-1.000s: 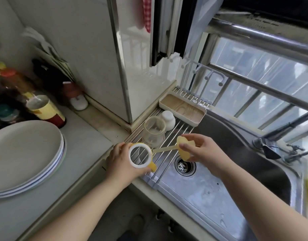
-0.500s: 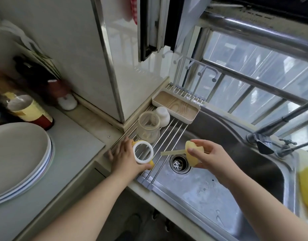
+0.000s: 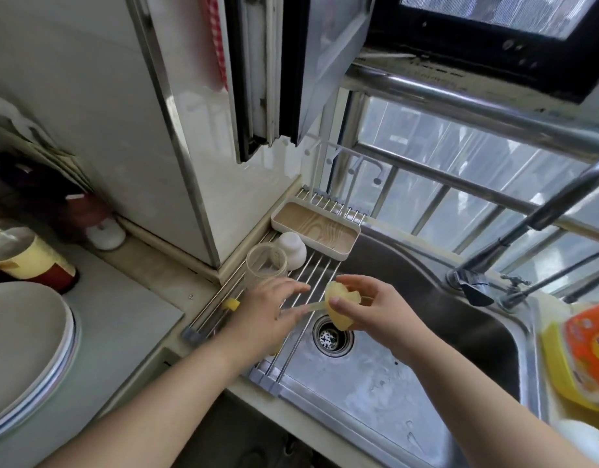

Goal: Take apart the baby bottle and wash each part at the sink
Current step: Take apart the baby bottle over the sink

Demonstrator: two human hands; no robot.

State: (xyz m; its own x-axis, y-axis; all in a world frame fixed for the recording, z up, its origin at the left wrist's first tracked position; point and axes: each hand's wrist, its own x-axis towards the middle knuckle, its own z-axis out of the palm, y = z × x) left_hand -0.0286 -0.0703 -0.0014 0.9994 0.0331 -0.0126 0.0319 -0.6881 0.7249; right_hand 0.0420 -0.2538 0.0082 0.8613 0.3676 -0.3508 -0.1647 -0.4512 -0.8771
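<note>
Nipple (image 3: pixel 339 307), translucent yellow with thin straw, pinched in right hand (image 3: pixel 379 310).

I see two bare forearms reaching in from the bottom edge, with no sleeves in view. My left hand (image 3: pixel 267 312) and right hand (image 3: pixel 379 312) wear no gloves, rings, watch or bracelet; nails are short and unpainted.

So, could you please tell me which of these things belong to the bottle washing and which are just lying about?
Job:
clear bottle body
white cap
yellow nipple in right hand
drying rack
sink

Lying about:
stacked plates
wooden tray
orange packet
</note>
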